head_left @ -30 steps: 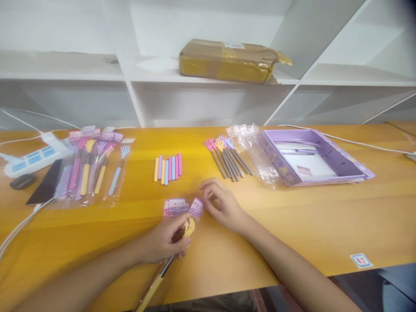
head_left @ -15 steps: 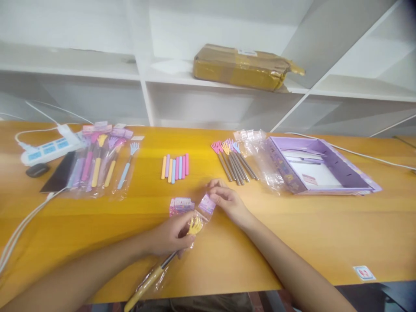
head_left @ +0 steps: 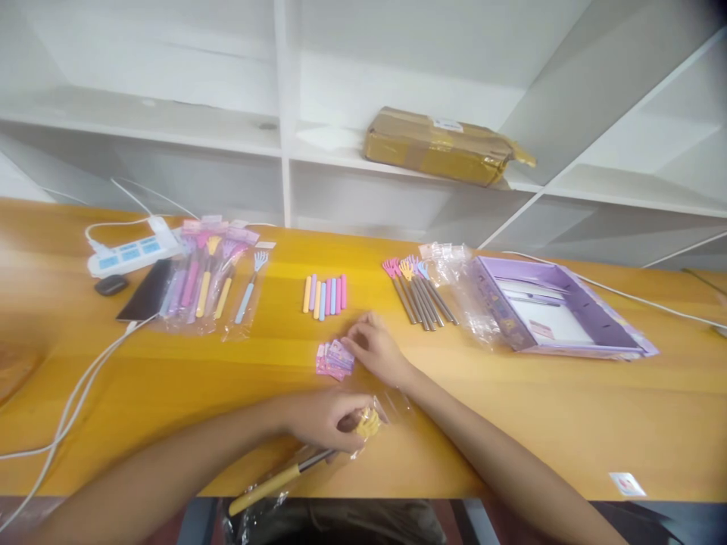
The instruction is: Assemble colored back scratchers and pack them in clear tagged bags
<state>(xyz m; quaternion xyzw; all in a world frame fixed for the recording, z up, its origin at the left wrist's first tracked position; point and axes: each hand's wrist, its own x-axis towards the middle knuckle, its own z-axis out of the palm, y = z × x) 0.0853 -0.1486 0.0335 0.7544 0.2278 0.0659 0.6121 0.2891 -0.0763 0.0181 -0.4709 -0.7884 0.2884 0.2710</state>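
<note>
My left hand (head_left: pixel 332 422) is closed around a yellow back scratcher (head_left: pixel 266 488) in a clear plastic sleeve. The yellow claw (head_left: pixel 368 424) shows beyond my fingers, and the handle slants down to the left past the table edge. My right hand (head_left: pixel 378 348) is at a small pile of pink and purple printed cards (head_left: pixel 332 363). Its thumb and fingertips are pinched at the edge of the top purple card (head_left: pixel 341 353). Beyond the pile lies a row of pastel handle grips (head_left: pixel 325 297). Metal scratcher rods with coloured claws (head_left: pixel 420 295) lie to its right.
Bagged scratchers (head_left: pixel 204 284) lie at the left beside a power strip (head_left: pixel 133 253), a dark flat object (head_left: pixel 146 291) and white cables (head_left: pixel 76 409). Clear bags (head_left: pixel 477 310) and a purple box (head_left: pixel 505 344) are at the right. A taped parcel (head_left: pixel 437 147) sits on the shelf.
My right hand has moved left and down to the card pile with the purple card. My left hand and the sleeved scratcher have shifted down and right. The camera view has also shifted.
</note>
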